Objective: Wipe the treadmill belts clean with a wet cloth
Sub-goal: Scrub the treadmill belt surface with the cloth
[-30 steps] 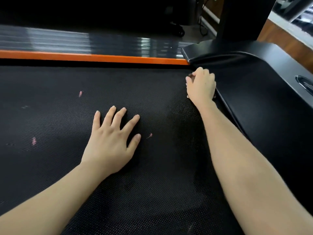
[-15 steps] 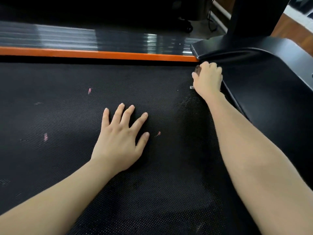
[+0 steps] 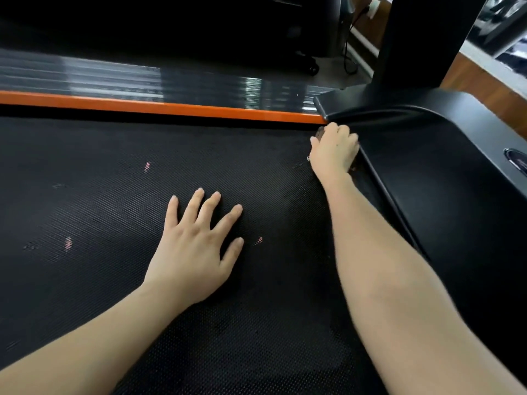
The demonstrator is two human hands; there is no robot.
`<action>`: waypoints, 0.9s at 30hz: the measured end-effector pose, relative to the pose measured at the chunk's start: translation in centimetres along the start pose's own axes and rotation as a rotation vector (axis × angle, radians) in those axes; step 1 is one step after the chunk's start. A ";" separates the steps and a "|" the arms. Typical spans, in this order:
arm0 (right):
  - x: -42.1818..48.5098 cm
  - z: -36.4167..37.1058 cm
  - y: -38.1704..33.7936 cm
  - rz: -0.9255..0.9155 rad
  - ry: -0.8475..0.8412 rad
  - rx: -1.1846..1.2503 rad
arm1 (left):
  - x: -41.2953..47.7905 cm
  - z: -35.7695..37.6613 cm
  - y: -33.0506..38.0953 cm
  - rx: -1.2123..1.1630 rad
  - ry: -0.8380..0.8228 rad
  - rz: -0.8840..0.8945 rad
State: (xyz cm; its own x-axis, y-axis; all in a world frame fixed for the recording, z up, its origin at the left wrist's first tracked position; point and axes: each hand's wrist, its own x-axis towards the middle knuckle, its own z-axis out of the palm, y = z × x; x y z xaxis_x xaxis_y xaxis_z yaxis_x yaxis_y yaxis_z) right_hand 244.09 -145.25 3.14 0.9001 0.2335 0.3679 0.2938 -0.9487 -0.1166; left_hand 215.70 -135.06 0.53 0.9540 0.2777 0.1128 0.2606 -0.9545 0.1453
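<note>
1. Brownish cloth [image 3: 321, 134], mostly hidden, was bunched under the right hand [image 3: 333, 151], whose fingers curled over it.
2. The left hand [image 3: 196, 246] lay flat, fingers spread, bracing on the belt [image 3: 99, 209].
3. The cloth sat at 1 o'clock from the left hand, in the belt corner where the orange rail [image 3: 171, 107] at 12 o'clock met the black cover [image 3: 445, 181] at 3 o'clock.
4. Recommended: press firmly into the seam, then draw overlapping strokes towards the pink marks [image 3: 147, 166].
</note>
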 end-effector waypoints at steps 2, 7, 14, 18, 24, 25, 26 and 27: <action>-0.6 0.1 -1.2 -0.101 -0.023 0.032 | 0.0 0.0 0.0 0.001 -0.002 0.004; 0.0 -0.9 3.5 -0.214 -0.052 -0.089 | -0.1 0.2 -0.3 0.002 0.006 0.013; -9.4 -3.8 5.4 -0.461 -0.094 0.123 | -0.1 -0.2 -0.2 -0.019 -0.019 -0.002; -23.1 -9.5 6.2 -0.663 -0.215 0.400 | -0.1 -0.4 -0.2 -0.012 -0.025 -0.005; -19.1 -8.9 10.0 -0.574 -0.145 0.185 | -0.1 -0.4 -0.1 0.006 -0.072 -0.013; -17.2 -8.2 10.5 -0.424 -0.115 0.142 | -0.1 -0.4 -0.1 0.006 -0.074 -0.015; -16.3 -7.7 10.7 -0.300 -0.101 0.100 | -0.1 -0.4 -0.1 0.004 -0.071 -0.015; -16.8 -7.6 10.3 -0.249 -0.079 0.086 | -0.1 -0.4 -0.1 0.002 -0.069 -0.010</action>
State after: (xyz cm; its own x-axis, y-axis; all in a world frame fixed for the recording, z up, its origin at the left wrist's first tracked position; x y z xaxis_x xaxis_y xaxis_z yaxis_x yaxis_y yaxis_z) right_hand 229.56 -160.61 2.81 0.8179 0.4766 0.3225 0.5326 -0.8390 -0.1109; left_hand 215.56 -134.97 0.92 0.9594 0.2787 0.0430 0.2701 -0.9521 0.1436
